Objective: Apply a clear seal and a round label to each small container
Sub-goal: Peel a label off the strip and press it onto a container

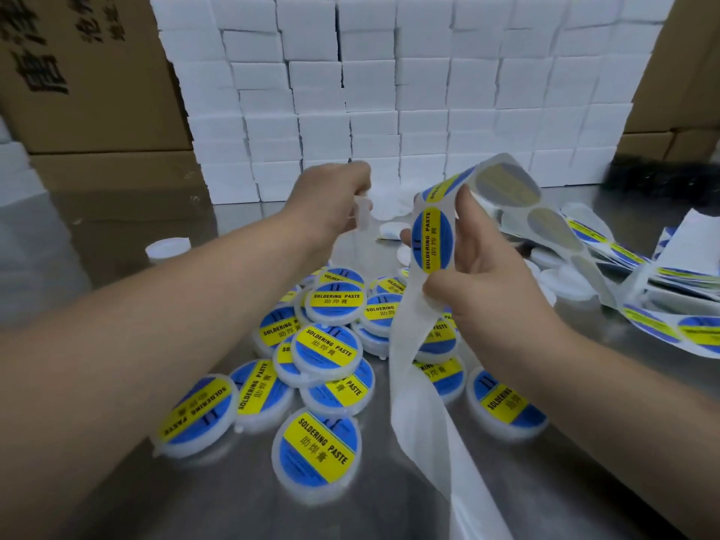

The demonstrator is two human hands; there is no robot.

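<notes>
**Visitor:** How far along are you?

**Me:** Somewhere in the middle, I'd say. The labelled containers [325, 346] lie heaped on the steel table [218, 500] between my forearms, each with its blue-and-yellow sticker on top.

**Visitor:** And what's left?

**Me:** The bare ones. One unlabelled container [168, 249] stands apart on the left, and more plain white lids [561, 284] lie on the right, partly under the loose strips. Whether any of those already has its clear seal, I can't tell from here.

**Visitor:** What are your hands doing?

**Me:** My right hand [479, 278] is closed around the label strip [502, 181], thumb and fingers curled on it. The next round label [430, 241] faces me right against my fingertips. The empty backing paper [413, 383] hangs from that hand down across the heap.

**Visitor:** And the other?

**Me:** My left hand [331, 196] is raised beyond the heap with its fingers curled, pinching a small translucent piece [362, 212] — seal or container, it's too blurred to say. It sits near the label, a little to its left, not touching.

**Visitor:** So a jar has to meet that sticker.

**Me:** That's my guess. Nothing bare is under the label yet.
</notes>
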